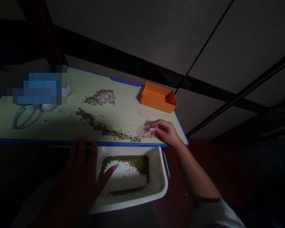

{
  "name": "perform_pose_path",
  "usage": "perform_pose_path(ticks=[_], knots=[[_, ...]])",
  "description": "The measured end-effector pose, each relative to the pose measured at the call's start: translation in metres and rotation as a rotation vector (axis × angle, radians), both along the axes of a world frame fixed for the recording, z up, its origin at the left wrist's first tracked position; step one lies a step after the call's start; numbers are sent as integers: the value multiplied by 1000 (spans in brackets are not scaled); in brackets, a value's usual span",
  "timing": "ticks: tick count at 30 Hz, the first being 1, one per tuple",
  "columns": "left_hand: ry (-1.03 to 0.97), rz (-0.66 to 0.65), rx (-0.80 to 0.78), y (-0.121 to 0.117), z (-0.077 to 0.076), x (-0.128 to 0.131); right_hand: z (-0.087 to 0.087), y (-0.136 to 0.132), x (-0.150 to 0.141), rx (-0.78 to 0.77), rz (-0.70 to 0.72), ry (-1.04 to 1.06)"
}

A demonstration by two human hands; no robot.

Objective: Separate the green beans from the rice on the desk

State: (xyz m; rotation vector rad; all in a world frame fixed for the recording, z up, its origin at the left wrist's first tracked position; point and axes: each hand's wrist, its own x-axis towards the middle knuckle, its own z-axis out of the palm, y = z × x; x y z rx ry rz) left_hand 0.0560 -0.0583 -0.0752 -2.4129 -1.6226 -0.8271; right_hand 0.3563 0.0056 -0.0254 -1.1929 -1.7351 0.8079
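Observation:
My right hand (165, 131) is closed in a pinch on a thin see-through pinkish piece with a rounded edge (143, 131), low over the right end of the pale green tabletop (125, 95). Just left of that piece, a strip of small green beans (104, 128) runs across the top down to the blue front edge. My left hand (82, 171) is spread with fingers apart, its fingertips by that edge and its thumb over a white plastic bin (156, 186). Inside the bin, more green beans (140, 163) lie along the walls. Shadow hides much of the left palm.
Toward the back lies a heap of white grains mixed with green ones (101, 97). An orange open box (158, 98) stands at the far right corner. On the left are a blurred-out blue item (42, 88) and a looped cord (16, 118). A panelled wall (142, 34) rises behind.

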Motion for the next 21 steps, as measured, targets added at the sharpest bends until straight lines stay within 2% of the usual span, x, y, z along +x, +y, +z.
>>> perform_pose_path(ticks=[8, 21], knots=[[15, 15, -24, 0, 0, -1, 5, -6, -2, -21, -19, 36], [-11, -13, 8, 1, -5, -2, 4, -7, -2, -120, -16, 96]])
